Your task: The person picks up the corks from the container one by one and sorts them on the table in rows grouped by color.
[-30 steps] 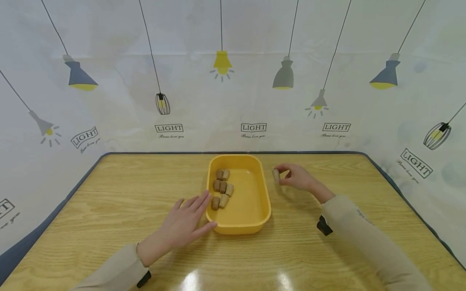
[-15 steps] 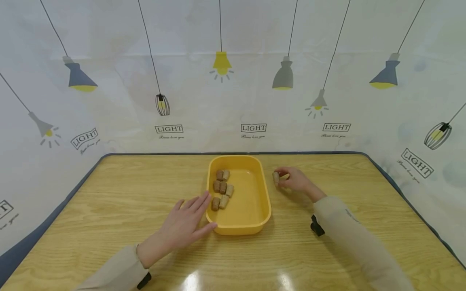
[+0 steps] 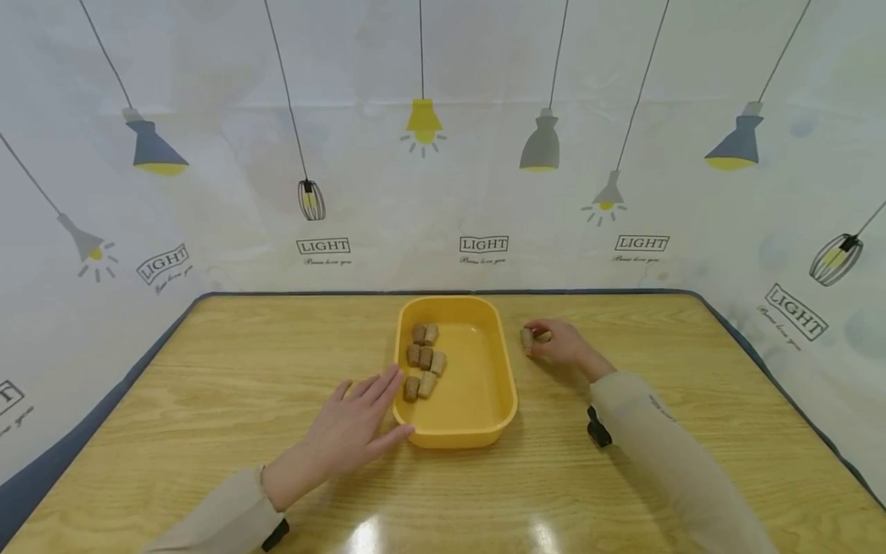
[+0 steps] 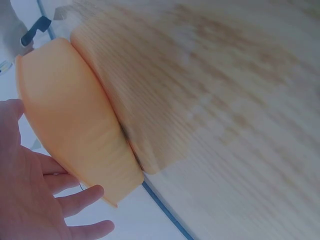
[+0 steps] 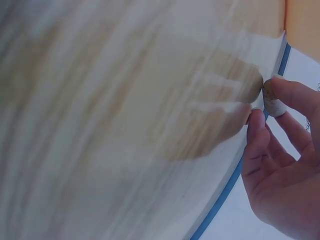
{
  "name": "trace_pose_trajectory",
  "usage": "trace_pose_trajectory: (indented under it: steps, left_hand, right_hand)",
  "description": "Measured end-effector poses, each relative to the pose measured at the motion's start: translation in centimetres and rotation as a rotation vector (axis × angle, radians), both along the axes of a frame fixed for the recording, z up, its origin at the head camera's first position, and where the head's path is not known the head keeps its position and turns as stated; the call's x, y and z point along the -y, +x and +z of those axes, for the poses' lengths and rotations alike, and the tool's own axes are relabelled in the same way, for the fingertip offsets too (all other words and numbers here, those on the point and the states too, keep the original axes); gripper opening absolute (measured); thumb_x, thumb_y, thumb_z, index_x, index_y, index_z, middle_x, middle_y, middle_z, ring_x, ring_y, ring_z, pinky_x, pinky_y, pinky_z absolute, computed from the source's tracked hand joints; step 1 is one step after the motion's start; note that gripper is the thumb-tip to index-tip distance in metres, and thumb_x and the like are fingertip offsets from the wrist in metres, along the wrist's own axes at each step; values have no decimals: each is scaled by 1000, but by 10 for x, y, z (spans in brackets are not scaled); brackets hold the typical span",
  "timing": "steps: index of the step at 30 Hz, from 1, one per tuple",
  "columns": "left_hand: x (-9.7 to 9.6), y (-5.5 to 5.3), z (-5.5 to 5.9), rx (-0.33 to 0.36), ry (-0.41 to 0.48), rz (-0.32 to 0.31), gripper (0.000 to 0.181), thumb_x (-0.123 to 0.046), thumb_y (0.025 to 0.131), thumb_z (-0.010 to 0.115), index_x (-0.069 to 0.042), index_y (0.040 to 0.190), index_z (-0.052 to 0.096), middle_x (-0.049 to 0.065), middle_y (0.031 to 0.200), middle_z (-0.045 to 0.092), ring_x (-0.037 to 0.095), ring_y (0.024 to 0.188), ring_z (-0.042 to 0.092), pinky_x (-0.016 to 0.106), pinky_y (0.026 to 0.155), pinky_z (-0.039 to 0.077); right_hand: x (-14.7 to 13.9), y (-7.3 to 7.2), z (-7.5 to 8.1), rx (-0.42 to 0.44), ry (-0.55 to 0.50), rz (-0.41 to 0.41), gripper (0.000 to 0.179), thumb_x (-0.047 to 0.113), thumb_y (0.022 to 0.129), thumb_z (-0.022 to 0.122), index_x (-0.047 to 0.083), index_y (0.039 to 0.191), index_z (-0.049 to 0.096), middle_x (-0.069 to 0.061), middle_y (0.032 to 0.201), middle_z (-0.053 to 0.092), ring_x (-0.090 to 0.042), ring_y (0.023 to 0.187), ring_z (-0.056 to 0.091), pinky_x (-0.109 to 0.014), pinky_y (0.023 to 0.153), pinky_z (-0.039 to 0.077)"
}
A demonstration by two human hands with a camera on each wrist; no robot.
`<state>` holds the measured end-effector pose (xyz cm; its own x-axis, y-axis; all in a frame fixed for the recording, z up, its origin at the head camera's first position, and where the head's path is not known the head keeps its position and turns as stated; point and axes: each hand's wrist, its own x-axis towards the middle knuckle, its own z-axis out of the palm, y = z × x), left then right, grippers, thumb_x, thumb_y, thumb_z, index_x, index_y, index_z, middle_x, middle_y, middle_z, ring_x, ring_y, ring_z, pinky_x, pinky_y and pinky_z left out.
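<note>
My right hand [image 3: 562,343] pinches a light cork stopper [image 3: 527,342] between thumb and fingers, just to the right of the yellow tray [image 3: 477,415]. In the right wrist view the cork [image 5: 273,102] is close to the tabletop; whether it touches is unclear. My left hand [image 3: 353,423] lies with straight, spread fingers against the tray's left rim and near corner. The left wrist view shows those fingers [image 4: 80,199] along the tray's outer edge. Inside the tray, at its left side, sit several dark brown corks [image 3: 425,358] and three light ones [image 3: 427,384], in short rows.
The tray stands on a wooden table [image 3: 228,385] with a dark blue edge. Behind and at both sides hangs a pale sheet [image 3: 381,154] printed with lamps and lettering. Black straps [image 3: 599,428] show at the sleeves.
My right hand has come down slightly toward the table with the light cork, and its forearm has shifted left. The left hand and the corks in the tray stay put.
</note>
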<state>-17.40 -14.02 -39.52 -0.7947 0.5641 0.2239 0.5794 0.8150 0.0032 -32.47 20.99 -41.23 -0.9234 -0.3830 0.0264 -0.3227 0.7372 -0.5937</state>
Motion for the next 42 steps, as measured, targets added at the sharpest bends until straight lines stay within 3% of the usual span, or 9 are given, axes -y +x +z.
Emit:
trace_pose_trajectory:
  steps: [15, 25, 33, 42]
  left_hand:
    - [-1, 1, 1, 5, 6, -2, 74, -60, 87, 30, -7, 139, 25, 8, 141, 26, 25, 120, 37, 53, 91, 27]
    - [-1, 0, 0, -6, 11, -2, 74, -59, 87, 30, -6, 139, 26, 8, 141, 27, 25, 119, 38, 53, 91, 28]
    - [-1, 1, 2, 10, 11, -3, 74, -59, 88, 31, -6, 139, 27, 8, 141, 27, 26, 118, 39, 53, 90, 28]
    - [0, 1, 2, 22, 4, 7, 75, -60, 87, 29, -6, 139, 26, 8, 142, 25, 26, 120, 36, 53, 92, 26]
  right_hand:
    - [-5, -2, 5, 27, 59, -4, 48, 13, 80, 63, -5, 122, 48, -26, 116, 47, -39, 106, 43, -50, 87, 34]
    - [5, 6, 51, -43, -25, 29, 46, 15, 83, 60, -3, 124, 47, -24, 118, 48, -33, 89, 53, -42, 74, 44]
    - [49, 5, 87, -52, -86, 68, 44, 19, 84, 61, 4, 124, 49, -15, 119, 49, -28, 91, 52, -39, 77, 43]
    - [97, 1, 102, -46, -87, 94, 43, 21, 84, 62, 5, 122, 51, -12, 117, 51, -25, 103, 47, -37, 83, 40]
